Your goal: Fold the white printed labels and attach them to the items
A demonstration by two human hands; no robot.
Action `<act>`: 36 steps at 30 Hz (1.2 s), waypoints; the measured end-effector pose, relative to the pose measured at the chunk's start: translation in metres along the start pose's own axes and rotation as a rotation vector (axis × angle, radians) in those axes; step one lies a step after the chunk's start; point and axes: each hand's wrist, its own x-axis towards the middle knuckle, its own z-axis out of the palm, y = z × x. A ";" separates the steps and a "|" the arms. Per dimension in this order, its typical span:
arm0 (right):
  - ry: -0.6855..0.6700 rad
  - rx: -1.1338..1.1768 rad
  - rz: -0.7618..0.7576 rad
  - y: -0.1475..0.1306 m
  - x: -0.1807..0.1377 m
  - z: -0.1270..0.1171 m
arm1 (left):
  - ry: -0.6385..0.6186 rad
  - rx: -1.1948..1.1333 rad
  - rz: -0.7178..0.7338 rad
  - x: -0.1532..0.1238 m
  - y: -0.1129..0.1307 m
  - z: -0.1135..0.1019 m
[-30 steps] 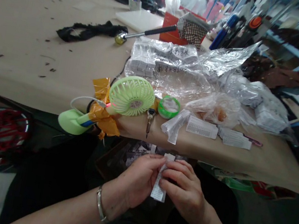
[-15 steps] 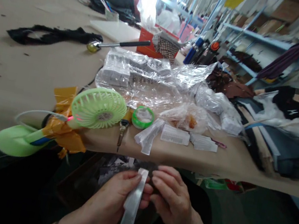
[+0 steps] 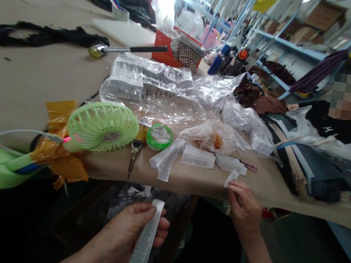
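Left hand (image 3: 125, 231): near, below the table edge, fingers closed on a long white printed label strip (image 3: 145, 239) held roughly upright.
Right hand (image 3: 244, 205): at the near edge of the table (image 3: 18, 76), fingertips pinched on a small white tag (image 3: 231, 178), just right of the flat label stacks (image 3: 198, 157).
Green fan (image 3: 103, 125): at the table edge, left of the stacks.

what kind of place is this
Probably a garment workshop: clear plastic bags of white printed labels, blue metal shelves behind, and a white label strip in the left hand.
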 end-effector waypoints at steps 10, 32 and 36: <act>-0.177 0.518 -0.373 -0.142 -0.014 0.031 | -0.104 -0.145 0.115 -0.006 0.001 0.004; -0.297 0.515 -0.463 -0.152 -0.020 0.046 | -0.132 -0.233 0.107 -0.007 0.002 -0.006; -0.281 0.693 -0.170 -0.148 -0.022 0.041 | -0.103 -0.171 0.073 -0.009 0.003 -0.006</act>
